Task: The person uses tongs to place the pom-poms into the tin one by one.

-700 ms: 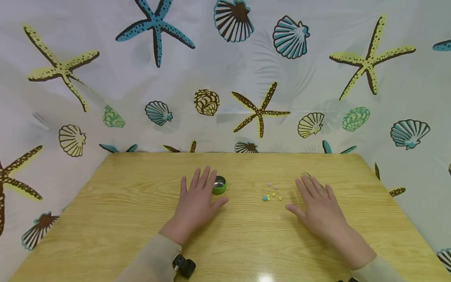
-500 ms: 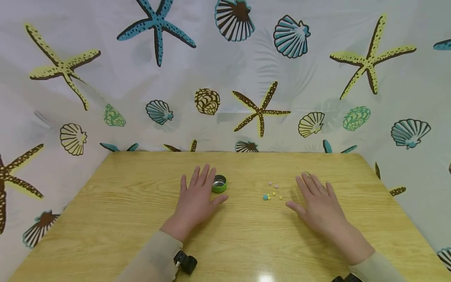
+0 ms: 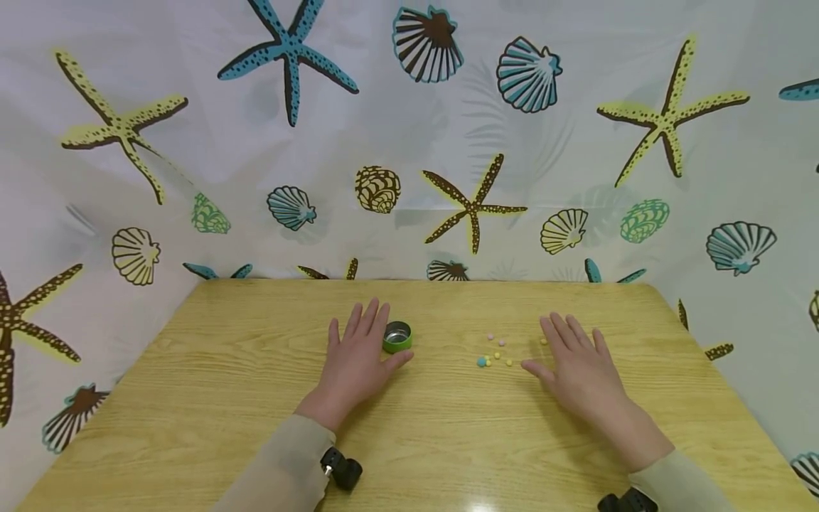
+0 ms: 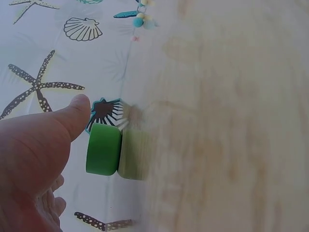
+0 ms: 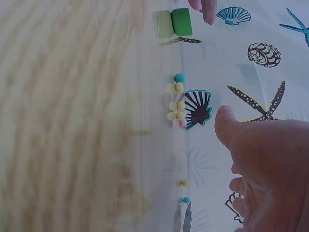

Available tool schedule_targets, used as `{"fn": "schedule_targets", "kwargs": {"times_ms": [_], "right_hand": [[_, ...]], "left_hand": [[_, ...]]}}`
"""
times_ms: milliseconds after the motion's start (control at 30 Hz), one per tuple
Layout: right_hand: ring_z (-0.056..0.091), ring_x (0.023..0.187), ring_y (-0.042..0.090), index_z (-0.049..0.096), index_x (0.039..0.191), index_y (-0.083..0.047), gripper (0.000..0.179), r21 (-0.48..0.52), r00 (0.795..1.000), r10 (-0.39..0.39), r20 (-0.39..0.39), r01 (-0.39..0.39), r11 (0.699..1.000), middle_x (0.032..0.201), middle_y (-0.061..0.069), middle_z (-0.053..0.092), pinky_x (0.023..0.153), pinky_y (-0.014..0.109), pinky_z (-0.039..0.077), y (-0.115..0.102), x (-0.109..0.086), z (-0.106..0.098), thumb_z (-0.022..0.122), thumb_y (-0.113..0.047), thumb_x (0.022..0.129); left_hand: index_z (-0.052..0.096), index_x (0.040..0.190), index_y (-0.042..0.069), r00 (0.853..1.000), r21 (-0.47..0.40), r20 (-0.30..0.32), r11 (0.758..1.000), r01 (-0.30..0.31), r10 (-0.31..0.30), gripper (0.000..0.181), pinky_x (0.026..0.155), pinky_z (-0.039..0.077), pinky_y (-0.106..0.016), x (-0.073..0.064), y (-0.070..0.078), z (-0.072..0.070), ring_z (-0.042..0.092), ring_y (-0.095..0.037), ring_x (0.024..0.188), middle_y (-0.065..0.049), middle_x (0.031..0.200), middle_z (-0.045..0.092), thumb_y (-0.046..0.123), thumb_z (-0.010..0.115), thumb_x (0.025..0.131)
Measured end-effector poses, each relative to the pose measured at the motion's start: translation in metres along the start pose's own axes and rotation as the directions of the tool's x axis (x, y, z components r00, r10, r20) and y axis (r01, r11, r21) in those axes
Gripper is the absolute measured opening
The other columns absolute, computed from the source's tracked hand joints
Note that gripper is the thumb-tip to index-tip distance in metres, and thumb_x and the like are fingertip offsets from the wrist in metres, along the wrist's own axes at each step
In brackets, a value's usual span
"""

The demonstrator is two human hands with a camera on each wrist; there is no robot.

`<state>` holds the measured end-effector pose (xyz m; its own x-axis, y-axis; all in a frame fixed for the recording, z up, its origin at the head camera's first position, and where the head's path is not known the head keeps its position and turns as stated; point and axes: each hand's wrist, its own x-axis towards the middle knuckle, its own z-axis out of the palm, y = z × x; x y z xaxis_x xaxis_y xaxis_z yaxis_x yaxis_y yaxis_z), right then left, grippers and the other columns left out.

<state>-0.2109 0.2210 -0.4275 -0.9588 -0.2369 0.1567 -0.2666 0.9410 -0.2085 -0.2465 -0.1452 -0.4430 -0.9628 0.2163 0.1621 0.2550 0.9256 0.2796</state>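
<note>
My left hand (image 3: 357,363) is held over the table with its fingers straight and the thumb out, gripping nothing. Just right of its fingers stands a small round green tin (image 3: 398,337) with a metallic inside, its thumb lying in front of the tin (image 4: 104,150) in the left wrist view. My right hand (image 3: 584,370) is likewise spread flat and holds nothing. Left of it lie several small beads: a blue bead (image 3: 481,362), yellow beads (image 3: 497,355) and pink beads (image 3: 490,336). The right wrist view shows a slim metal thing like tweezers (image 5: 188,218) beside another blue bead (image 5: 187,199).
A glossy wooden table (image 3: 441,434) carries everything and mirrors the things on it. White cloth (image 3: 409,142) printed with starfish and shells encloses the back and sides. Each wrist wears a black camera (image 3: 343,469).
Both hands stay almost still. The right hand has shifted very slightly right, uncovering a yellow bead by its fingertips; the slim metal thing behind its fingers no longer shows in the head view.
</note>
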Motion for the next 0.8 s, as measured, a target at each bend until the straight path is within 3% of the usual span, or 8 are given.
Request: {"fn": "schedule_targets", "kwargs": {"times_ms": [800], "right_hand": [[0.022,0.163,0.052,0.032,0.171,0.002,0.085,-0.006,0.997,0.069,0.018,-0.069,0.998,0.175,0.031,0.030,0.128,0.078,0.012,0.036,0.012,0.007,0.060,-0.053,0.113]], "left_hand": [[0.024,0.176,0.006,0.999,-0.132,0.014,0.990,0.050,-0.048,0.103,0.129,0.009,-0.078,0.015,-0.007,0.013,0.020,-0.045,0.166,-0.018,0.181,0.022,0.056,0.077,0.103]]}}
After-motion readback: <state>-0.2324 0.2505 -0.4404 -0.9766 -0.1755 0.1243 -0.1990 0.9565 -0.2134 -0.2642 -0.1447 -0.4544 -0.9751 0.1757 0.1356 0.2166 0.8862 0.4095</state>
